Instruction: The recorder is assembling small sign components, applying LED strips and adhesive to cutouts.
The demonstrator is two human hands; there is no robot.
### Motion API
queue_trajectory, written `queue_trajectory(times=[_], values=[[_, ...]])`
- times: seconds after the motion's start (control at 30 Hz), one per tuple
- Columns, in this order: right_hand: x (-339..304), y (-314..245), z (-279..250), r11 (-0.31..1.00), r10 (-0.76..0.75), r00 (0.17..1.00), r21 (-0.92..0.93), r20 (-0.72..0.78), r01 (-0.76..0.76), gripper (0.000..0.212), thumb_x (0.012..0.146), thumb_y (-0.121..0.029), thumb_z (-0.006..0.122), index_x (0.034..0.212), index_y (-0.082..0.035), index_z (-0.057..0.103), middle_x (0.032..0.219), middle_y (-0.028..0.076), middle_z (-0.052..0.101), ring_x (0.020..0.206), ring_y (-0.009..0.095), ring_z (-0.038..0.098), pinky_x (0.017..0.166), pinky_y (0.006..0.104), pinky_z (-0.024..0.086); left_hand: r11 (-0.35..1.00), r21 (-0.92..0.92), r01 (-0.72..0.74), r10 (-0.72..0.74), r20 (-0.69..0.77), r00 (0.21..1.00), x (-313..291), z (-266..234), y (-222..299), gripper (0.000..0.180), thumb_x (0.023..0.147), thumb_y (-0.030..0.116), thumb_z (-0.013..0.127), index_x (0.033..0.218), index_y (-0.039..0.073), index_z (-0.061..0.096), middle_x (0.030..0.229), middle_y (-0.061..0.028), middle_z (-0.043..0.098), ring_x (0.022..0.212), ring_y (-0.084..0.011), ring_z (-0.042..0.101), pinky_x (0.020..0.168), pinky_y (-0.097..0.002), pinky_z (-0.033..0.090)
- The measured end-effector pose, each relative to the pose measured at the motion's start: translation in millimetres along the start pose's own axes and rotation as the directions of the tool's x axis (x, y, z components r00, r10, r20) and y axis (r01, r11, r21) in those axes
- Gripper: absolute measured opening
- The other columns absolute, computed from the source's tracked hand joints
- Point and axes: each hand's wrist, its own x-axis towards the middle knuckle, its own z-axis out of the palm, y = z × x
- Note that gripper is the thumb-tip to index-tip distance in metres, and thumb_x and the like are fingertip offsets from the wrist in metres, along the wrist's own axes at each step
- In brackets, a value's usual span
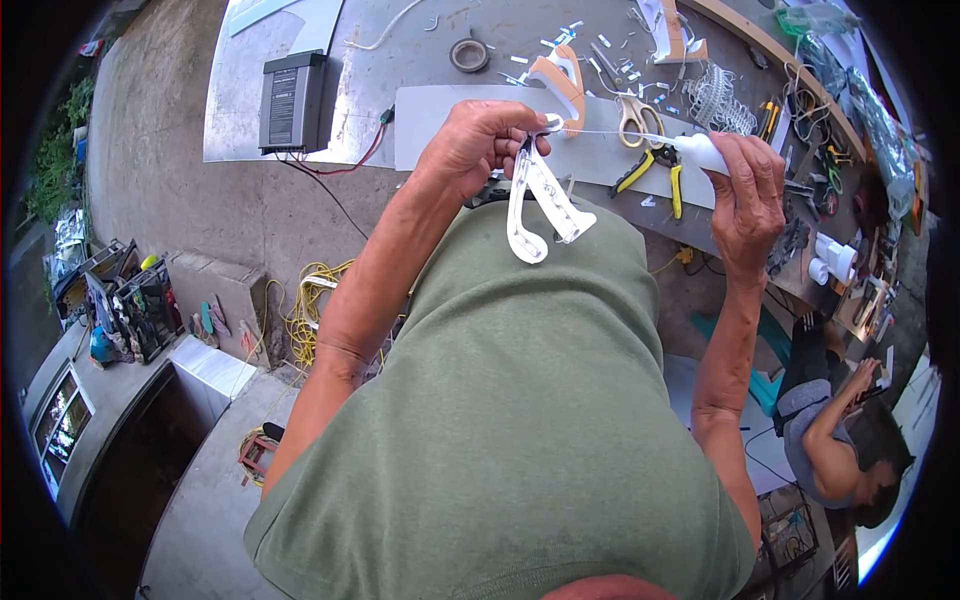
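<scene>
White plastic-looking pieces [545, 205] with hollow channels, one curved and one straighter, hang from the left hand [490, 140], in the air just off the near edge of the surface [405, 45] and above the front of the green shirt [540, 350]. That hand is nearly closed, thumb and forefinger pinched together, the other fingers curled in; a small round white part shows at its fingertips. The right hand [745, 185] is wrapped around a white squeeze bottle [703, 152], fingers bent, its narrow nozzle turned toward the left hand. A thin pale line [605, 132] runs between the nozzle and the left fingertips; whether it is a tube or a strand, I cannot tell.

Along the near edge of the surface lies a grey board [430, 125]. Scissors [628, 130] rest across its far edge, with yellow-and-black pliers [676, 190] nearer the close edge. An orange-and-white shaped piece [565, 85] also crosses the board's far edge. Beyond that edge sits a dark tape roll [455, 60]; a black box [293, 100] stands by the surface's near left corner
</scene>
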Motion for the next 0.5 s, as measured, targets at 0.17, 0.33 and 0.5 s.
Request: queue_trajectory(times=[0.17, 0.33, 0.5], values=[[5.1, -2.5, -1.7, 1.000, -0.026, 0.999, -0.014, 0.018, 0.027, 0.052, 0.071, 0.006, 0.077, 0.119, -0.012, 0.070, 0.111, 0.004, 0.068, 0.107, 0.025, 0.061, 0.093, 0.0387, 0.053, 1.000, 0.017, -0.008, 0.008, 0.003, 1.000, 2.1, -1.1, -1.0, 0.021, 0.080, 0.013, 0.072, 0.092, -0.004, 0.069, 0.072, -0.0154, 0.070, 0.052, -0.0115, 0.063, 0.048, -0.0245, 0.053], [6.6, -2.7, -2.4, 0.998, -0.047, 0.999, -0.042, 0.027, 0.048, 0.052, 0.070, 0.006, 0.078, 0.118, -0.011, 0.071, 0.111, 0.004, 0.068, 0.106, 0.025, 0.062, 0.092, 0.0387, 0.053, 0.999, 0.037, 0.023, -0.023, -0.015, 1.000, 0.8, -1.3, 0.6, 0.022, 0.079, 0.014, 0.073, 0.090, -0.004, 0.068, 0.071, -0.0149, 0.069, 0.052, -0.0114, 0.064, 0.046, -0.0233, 0.053], [9.2, -5.1, -3.0, 0.998, -0.054, 0.997, -0.034, 0.048, 0.056, 0.052, 0.070, 0.006, 0.077, 0.118, -0.011, 0.071, 0.110, 0.004, 0.068, 0.106, 0.025, 0.062, 0.092, 0.0388, 0.053, 0.998, 0.006, 0.066, -0.066, -0.058, 0.996, 5.5, -3.6, -3.6, 0.022, 0.079, 0.013, 0.072, 0.091, -0.005, 0.067, 0.070, -0.0125, 0.068, 0.055, -0.0126, 0.066, 0.048, -0.0240, 0.056]])
